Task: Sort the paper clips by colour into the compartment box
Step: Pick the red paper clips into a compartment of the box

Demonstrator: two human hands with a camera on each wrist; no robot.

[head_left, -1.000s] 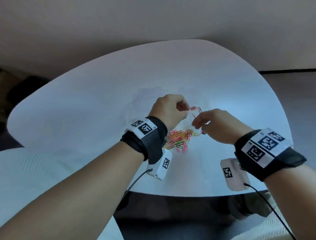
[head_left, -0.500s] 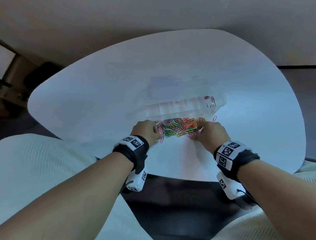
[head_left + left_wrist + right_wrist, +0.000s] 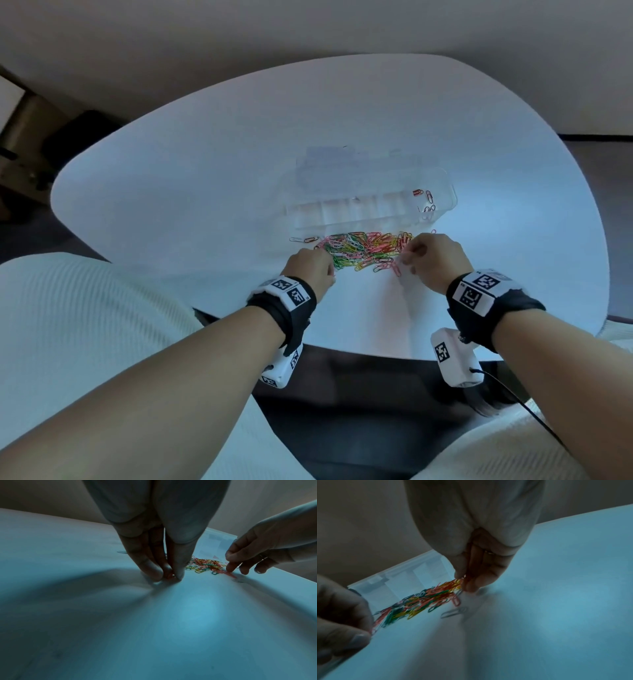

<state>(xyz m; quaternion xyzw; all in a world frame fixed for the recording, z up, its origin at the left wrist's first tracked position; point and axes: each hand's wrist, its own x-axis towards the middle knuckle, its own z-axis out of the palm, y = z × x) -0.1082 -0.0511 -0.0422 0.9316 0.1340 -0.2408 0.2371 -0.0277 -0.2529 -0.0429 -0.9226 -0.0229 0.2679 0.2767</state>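
Observation:
A heap of mixed coloured paper clips point(image 3: 366, 248) lies on the white table just in front of the clear compartment box point(image 3: 342, 209). Several red clips point(image 3: 424, 198) sit in the box's right end compartment. My left hand point(image 3: 310, 270) is at the heap's left end, fingertips point(image 3: 178, 574) bunched on the table and pinching a reddish clip. My right hand point(image 3: 431, 257) is at the right end, thumb and fingers point(image 3: 471, 585) closed on clips point(image 3: 460, 580) at the heap's edge. In the left wrist view its index finger point(image 3: 229, 568) touches a red clip point(image 3: 229, 574).
A red clip point(image 3: 456, 601) and a pale clip point(image 3: 453, 612) lie loose in front of the heap. Two more clips point(image 3: 303, 239) lie left of it. The table's near edge point(image 3: 342, 349) is close behind my wrists. Dark furniture point(image 3: 30, 144) stands at far left.
One second ago both hands were raised over the box with red clips between the fingers. They have since come down to the two ends of the heap and stay there.

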